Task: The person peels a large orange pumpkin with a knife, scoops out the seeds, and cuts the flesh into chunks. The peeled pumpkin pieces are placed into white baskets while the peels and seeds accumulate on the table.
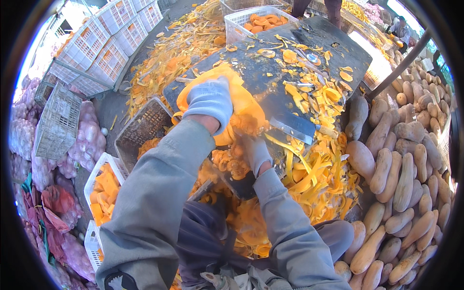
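My left hand [211, 96], in a pale knit glove, grips a peeled orange squash [250, 103] from above, over the near left part of a dark work board [232, 61]. My right hand [255, 150], also gloved, is at the near end of the squash, against stringy seed pulp [233, 159]. Its fingers are blurred and partly hidden, so I cannot tell whether they hold a tool. Right of the squash, a cleaver [295, 127] lies flat with its wooden handle pointing right. Yellow peel strips [311, 170] hang over the board's right edge.
Unpeeled squashes [393, 174] are heaped on the right. A dark plastic crate [143, 132] and a white crate [105, 188] of cut pieces stand on the left. Another white crate [261, 21] stands beyond the board. Mesh sacks [85, 137] lie far left. A person [400, 30] is in the background.
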Available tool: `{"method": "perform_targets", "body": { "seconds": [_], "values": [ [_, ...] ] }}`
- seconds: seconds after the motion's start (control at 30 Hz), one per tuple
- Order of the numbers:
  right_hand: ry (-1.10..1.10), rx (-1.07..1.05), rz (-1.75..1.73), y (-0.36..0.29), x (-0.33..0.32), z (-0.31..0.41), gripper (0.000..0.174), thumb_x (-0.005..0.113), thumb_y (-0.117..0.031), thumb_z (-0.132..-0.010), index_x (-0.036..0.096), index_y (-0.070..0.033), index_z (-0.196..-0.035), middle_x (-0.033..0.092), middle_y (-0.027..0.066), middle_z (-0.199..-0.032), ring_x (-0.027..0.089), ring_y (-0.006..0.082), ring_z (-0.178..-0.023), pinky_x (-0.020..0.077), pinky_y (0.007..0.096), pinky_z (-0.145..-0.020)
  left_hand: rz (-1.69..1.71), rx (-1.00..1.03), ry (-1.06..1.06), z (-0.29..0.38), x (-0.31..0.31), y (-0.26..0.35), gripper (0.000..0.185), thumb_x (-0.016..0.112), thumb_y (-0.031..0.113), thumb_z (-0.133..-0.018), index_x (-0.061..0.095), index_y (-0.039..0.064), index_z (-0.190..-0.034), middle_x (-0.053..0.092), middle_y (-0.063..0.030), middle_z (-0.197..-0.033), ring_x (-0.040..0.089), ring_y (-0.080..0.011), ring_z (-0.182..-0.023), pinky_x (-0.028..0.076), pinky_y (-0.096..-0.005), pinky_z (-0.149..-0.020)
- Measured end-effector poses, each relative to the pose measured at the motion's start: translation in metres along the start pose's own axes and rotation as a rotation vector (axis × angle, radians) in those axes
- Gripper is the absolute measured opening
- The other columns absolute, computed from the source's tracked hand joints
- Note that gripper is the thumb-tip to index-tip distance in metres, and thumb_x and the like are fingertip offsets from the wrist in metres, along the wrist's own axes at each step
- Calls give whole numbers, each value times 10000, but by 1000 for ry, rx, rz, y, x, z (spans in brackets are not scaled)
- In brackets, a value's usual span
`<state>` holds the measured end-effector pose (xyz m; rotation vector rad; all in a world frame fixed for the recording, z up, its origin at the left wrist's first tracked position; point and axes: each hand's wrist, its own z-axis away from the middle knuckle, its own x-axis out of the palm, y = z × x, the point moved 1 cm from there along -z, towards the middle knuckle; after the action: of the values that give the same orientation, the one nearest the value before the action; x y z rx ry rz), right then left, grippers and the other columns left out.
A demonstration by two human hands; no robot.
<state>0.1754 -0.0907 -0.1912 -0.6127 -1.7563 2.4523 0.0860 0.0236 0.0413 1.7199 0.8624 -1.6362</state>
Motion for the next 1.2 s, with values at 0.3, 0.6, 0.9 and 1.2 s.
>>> {"method": "perform_targets", "body": {
  "seconds": [0.3, 0.6, 0.9, 1.2],
  "values": [
    [90, 259, -738, -75, 0, 31, 349, 581, -338, -1007, 695, -30, -888, 554, 4, -642, 454, 107, -494, 360, 282, -459, -37, -34, 1, 11, -5, -5, 243, 603, 145, -879, 608, 30, -1093, 716, -212, -1042, 701, -367, -1011, 557, -472, -834],
    [29, -139, 504, 16, -35, 9, 288, 559, -217, -961, 674, -85, -1190, 702, 140, -1105, 666, 316, -938, 553, 375, -804, -1, -4, 4, -3, 9, 16, 242, 597, 138, -886, 621, 41, -1107, 717, -201, -1064, 698, -366, -1024, 550, -473, -859],
    [229, 271, -503, -18, -19, 2, 303, 512, -308, -1004, 681, -57, -1007, 581, 42, -751, 528, 186, -634, 422, 344, -570, -21, -82, 6, 13, 0, 4, 272, 641, 138, -869, 616, 48, -1124, 717, -201, -1064, 699, -367, -1021, 547, -460, -874],
    [-77, 670, -1042, -23, -1, 36, 302, 506, -357, -1044, 597, -104, -906, 353, -73, -567, 288, 89, -427, 231, 292, -405, -14, -129, 7, 13, 1, 3, 267, 619, 163, -905, 622, 72, -1155, 707, -198, -1106, 708, -355, -1018, 568, -493, -780]
  ]
}}
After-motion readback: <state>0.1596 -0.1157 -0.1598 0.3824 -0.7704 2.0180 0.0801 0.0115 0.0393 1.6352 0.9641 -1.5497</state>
